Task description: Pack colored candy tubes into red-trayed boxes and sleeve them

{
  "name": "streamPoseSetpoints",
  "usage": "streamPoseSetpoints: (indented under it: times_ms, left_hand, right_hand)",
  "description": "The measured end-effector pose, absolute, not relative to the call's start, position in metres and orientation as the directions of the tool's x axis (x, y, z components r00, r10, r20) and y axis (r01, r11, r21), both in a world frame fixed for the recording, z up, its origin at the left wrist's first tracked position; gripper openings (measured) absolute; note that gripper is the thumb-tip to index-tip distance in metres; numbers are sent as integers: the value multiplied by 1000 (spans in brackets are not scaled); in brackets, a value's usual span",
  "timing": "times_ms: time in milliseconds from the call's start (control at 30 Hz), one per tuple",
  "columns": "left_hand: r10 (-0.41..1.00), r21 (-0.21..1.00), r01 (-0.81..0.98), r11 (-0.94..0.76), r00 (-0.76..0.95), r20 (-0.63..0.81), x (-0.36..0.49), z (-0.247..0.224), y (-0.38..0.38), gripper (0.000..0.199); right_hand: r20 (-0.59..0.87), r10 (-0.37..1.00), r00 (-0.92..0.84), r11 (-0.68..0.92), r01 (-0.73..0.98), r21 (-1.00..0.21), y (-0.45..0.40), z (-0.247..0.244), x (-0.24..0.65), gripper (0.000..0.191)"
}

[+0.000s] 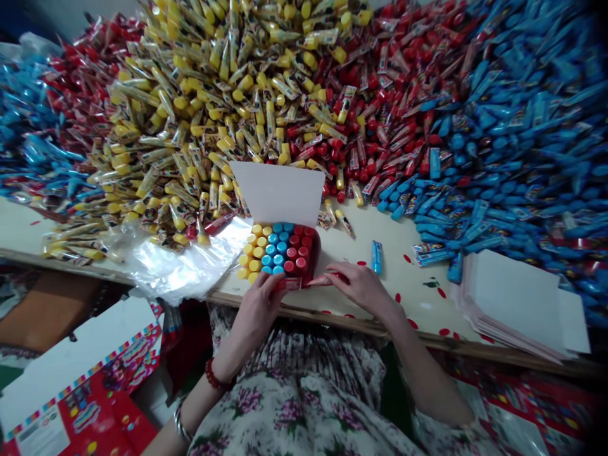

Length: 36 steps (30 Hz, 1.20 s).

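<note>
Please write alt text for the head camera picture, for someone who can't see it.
A left hand and right hand each hold a red tube beside neat rows of yellow, blue and red caps. Behind stands a white panel, before huge heaps of similar tubes.

At eight o'clock, below table (415,278) height, a red-and-white printed carton (85,392) with a striped border; above, toward half past eight, a brown panel (52,310). At nine, crumpled clear plastic (175,266). Between three and four, stacked white sheets (513,301); lower, at four, glossy red printed packaging (536,402).
</note>
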<state>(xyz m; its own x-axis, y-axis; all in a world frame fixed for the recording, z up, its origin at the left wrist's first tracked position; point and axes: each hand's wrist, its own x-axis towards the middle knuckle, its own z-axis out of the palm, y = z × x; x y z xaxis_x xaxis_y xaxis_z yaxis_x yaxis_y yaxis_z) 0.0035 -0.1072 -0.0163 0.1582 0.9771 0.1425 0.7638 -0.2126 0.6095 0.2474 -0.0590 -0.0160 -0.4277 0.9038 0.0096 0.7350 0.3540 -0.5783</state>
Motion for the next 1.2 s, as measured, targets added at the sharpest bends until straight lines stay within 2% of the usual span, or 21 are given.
streamPoseSetpoints:
  times_ms: [100, 200, 267, 367, 433, 533, 633, 700, 833, 933, 1033, 1100, 1200]
  left_hand:
    - [983, 521, 834, -184, 153, 103, 10, -18, -104, 22]
    - [988, 420, 896, -147, 148, 29, 19, -19, -100, 24]
    - [990, 337, 934, -115, 134, -34, 23, -16, -98, 25]
    - [984, 238, 966, -99, 130, -118, 25, -10, -99, 25]
    - [979, 187, 979, -85, 117, -169, 26, -6, -100, 26]
    - [973, 118, 992, -48, 74, -220, 28, -3, -99, 27]
    - [975, 73, 997, -30, 45, -217, 33, -3, -95, 28]
    - [979, 51, 998, -40, 50, -197, 35, -2, -92, 28]
    - [983, 45, 993, -110, 115, -146, 40, -4, -89, 28]
    - [967, 64, 979, -194, 201, -159, 42, -5, -86, 24]
    - [937, 101, 966, -236, 254, -240, 39, -2, -84, 20]
    - [928, 118, 969, -219, 244, -283, 37, 0, -84, 21]
    - [927, 127, 975, -184, 215, -308, 35, 3, -87, 22]
  right_hand:
    - [-7, 976, -219, 162, 741, -651, -59, -42, 252, 37]
    - [-154, 988, -14, -122, 542, -831, -58, -73, 258, 48]
    - [-282, 959, 20, -271, 344, -899, -60, -87, 262, 51]
    - [-366, 928, -71, -350, 169, -921, -69, -94, 267, 50]
    - [-379, 918, -120, -362, 142, -921, -75, -95, 268, 49]
    - [-392, 917, -73, -372, 200, -907, -81, -102, 270, 48]
    - [-406, 914, -3, -388, 289, -875, -83, -111, 271, 48]
    - [-406, 911, -67, -371, 292, -881, -83, -113, 273, 46]
    - [-356, 901, -247, -298, 244, -923, -87, -109, 281, 45]
    - [-378, 907, -184, -314, 300, -901, -91, -99, 287, 41]
    - [-385, 914, -124, -336, 298, -893, -95, -83, 288, 43]
    - [-318, 943, -94, -275, 314, -909, -97, -71, 281, 42]
    - [-84, 996, -44, -51, 493, -869, -98, -57, 261, 35]
